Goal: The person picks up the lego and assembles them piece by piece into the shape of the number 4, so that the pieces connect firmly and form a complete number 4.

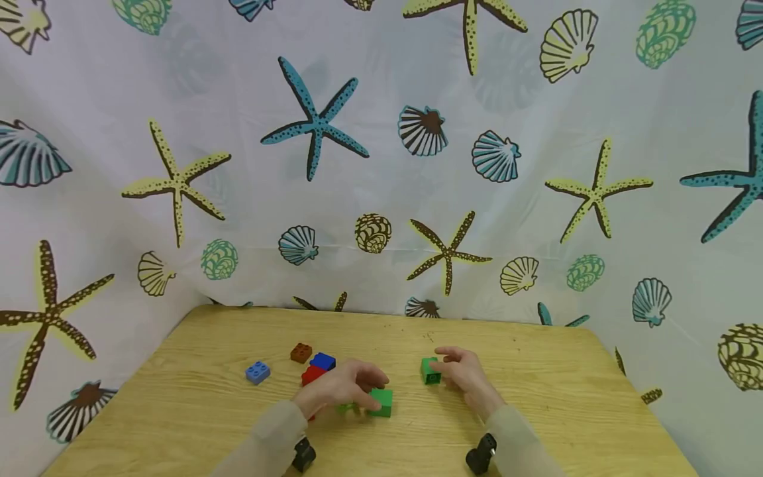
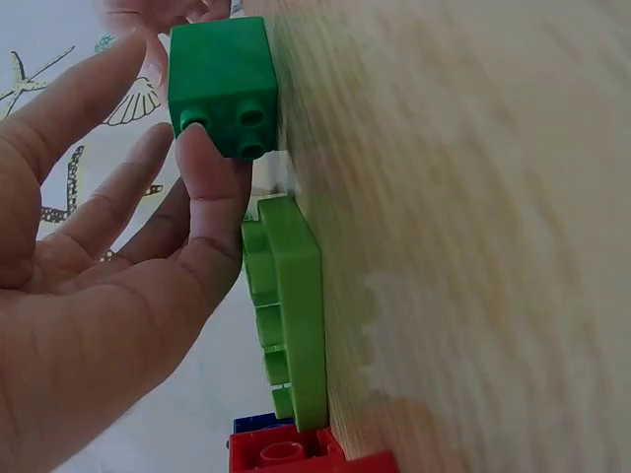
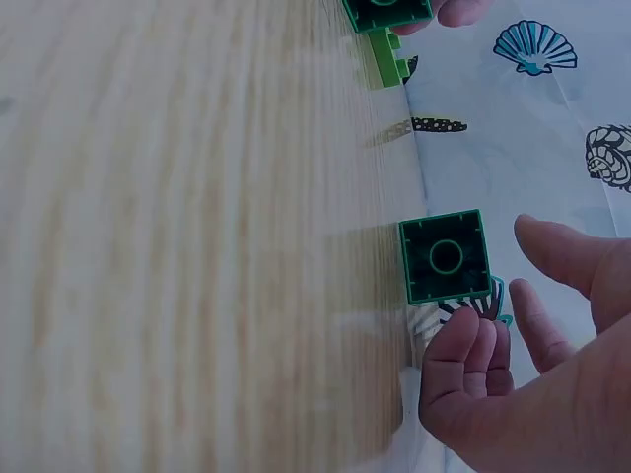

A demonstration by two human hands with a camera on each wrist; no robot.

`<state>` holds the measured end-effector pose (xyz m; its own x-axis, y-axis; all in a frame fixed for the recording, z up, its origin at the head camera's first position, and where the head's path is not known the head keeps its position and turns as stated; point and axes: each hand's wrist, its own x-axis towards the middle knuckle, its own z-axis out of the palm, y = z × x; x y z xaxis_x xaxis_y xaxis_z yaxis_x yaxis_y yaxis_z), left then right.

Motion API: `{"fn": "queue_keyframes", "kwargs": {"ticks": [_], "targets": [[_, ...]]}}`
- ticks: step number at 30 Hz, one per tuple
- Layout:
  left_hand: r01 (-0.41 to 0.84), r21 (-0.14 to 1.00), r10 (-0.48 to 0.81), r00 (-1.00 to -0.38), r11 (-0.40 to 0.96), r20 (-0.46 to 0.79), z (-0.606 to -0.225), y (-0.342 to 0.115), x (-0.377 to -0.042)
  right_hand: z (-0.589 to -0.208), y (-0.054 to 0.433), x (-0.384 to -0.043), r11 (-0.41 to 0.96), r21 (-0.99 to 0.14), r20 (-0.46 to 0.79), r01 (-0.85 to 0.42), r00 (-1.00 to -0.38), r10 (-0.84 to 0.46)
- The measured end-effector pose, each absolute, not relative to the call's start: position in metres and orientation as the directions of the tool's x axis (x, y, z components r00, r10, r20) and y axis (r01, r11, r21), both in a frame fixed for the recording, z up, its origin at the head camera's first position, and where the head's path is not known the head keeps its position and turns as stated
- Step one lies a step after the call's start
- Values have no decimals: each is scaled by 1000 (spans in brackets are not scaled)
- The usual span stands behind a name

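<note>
On the worktop [image 1: 578, 391], the near green block [image 1: 383, 402] lies on its side, with the left hand [image 1: 342, 385] at it, fingers spread apart, one tip over a stud; whether it touches I cannot tell. Farther back and right of that block, the right hand [image 1: 467, 375] flanks the far green block [image 1: 430, 372], fingers apart. Left of the near green block sits a light green brick [image 2: 304, 305].

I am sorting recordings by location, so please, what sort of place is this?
Probably an indoor tabletop set up for play or filming: a wooden table, toy bricks on it, and a seashell-and-starfish cloth hanging behind.
</note>
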<state>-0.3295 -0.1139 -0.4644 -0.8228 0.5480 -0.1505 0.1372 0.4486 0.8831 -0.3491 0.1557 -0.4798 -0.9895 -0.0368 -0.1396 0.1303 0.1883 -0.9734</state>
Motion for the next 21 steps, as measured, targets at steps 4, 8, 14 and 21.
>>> {"fn": "queue_keyframes", "kwargs": {"ticks": [4, 8, 14, 21], "targets": [[149, 870, 549, -821, 471, -156, -465, -111, -330, -482, 153, -353, 192, -974, -133, 122, -990, -43], [141, 861, 544, -821, 489, -174, -465, -109, -331, -483, 150, -355, 226, -967, -133, 119, -990, -46], [125, 852, 521, -832, 508, -188, -467, -106, -331, -482, 145, -357, 312, -946, -112, 86, -991, -68], [119, 837, 492, -849, 534, -193, -465, -104, -328, -483, 146, -359, 366, -926, -133, 95, -988, -80]]}}
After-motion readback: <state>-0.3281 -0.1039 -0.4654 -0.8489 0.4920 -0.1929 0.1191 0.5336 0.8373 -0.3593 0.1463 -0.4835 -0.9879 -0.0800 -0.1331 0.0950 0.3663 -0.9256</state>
